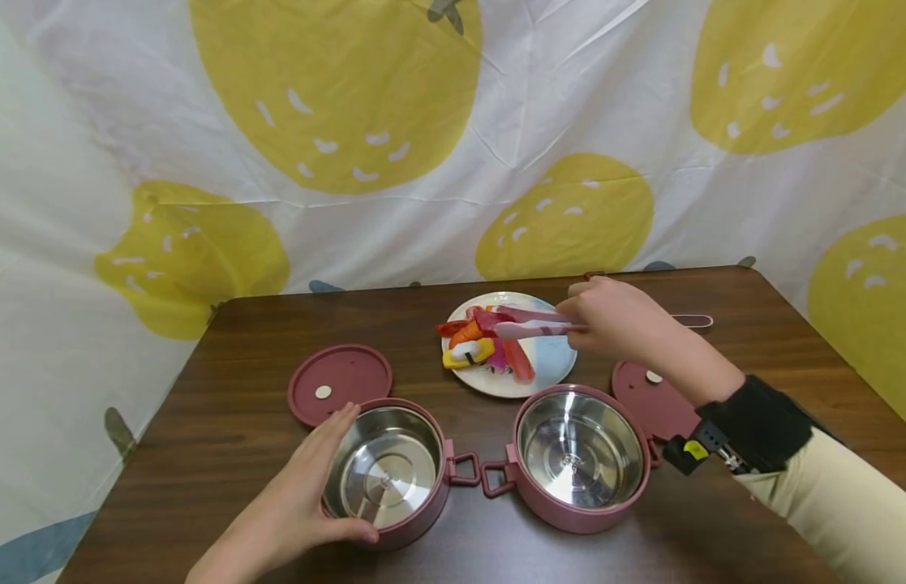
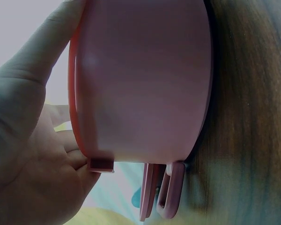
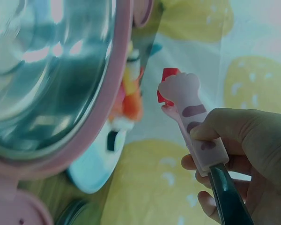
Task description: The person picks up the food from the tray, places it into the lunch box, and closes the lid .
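My left hand [image 1: 295, 499] rests at the left side of a dusty-pink pot [image 1: 423, 523] with a steel inside, fingers fairly straight along its rim and thumb at the near edge. The pot's outer wall [image 2: 140, 84] fills the left wrist view. My right hand [image 1: 616, 320] grips pale pink tongs [image 1: 540, 328] with paw-shaped tips, held above a plate [image 1: 558, 361] of food pieces. In the right wrist view a red piece [image 3: 168, 75] shows at the tong tips; part of it is hidden behind them. Egg sushi [image 1: 467, 354] and a red-orange slice [image 1: 518, 361] lie on the plate.
A second pink pot [image 1: 580, 519] stands right of the first, their handles nearly meeting. One round lid [image 1: 358, 373] lies behind the left pot; another lid [image 1: 646, 401] lies under my right forearm. A lemon-patterned cloth [image 1: 394, 235] hangs behind the wooden table [image 1: 226, 389].
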{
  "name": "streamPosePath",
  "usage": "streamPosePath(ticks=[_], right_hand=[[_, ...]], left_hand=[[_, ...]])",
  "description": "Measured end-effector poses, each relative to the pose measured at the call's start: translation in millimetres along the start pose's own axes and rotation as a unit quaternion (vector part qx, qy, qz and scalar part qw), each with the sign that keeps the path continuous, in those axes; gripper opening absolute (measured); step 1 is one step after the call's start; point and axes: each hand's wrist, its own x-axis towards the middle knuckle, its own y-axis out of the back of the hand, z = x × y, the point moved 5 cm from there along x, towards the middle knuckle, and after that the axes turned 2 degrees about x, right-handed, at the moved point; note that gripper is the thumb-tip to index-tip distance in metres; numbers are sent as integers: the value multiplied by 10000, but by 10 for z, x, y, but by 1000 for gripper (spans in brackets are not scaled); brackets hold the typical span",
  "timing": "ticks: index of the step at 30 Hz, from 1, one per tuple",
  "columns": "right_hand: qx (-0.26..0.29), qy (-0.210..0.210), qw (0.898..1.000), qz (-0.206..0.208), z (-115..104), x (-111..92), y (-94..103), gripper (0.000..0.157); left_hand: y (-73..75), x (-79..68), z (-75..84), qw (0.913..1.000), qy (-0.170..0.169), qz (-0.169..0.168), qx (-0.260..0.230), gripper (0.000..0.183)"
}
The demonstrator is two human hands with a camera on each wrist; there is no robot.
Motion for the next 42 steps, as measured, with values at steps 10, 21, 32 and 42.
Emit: streamPosePath(ticks=[10,21,32,42], right_hand=[[-270,629,9976,113,-569,18,136,24],[-532,1281,9903,21,-979,20,50,23],[-569,1536,9865,-33,-1178,-4,-46,13],[-467,1394,9883,-412,-1190,11,-82,18]], left_hand=[[-2,10,8,9999,63,-44,-137,127],[-6,38,-3,9997,186,-67,-165,128],[-18,41,0,9994,278,-131,-184,128],[-19,35,21,9998,134,-19,-111,128]])
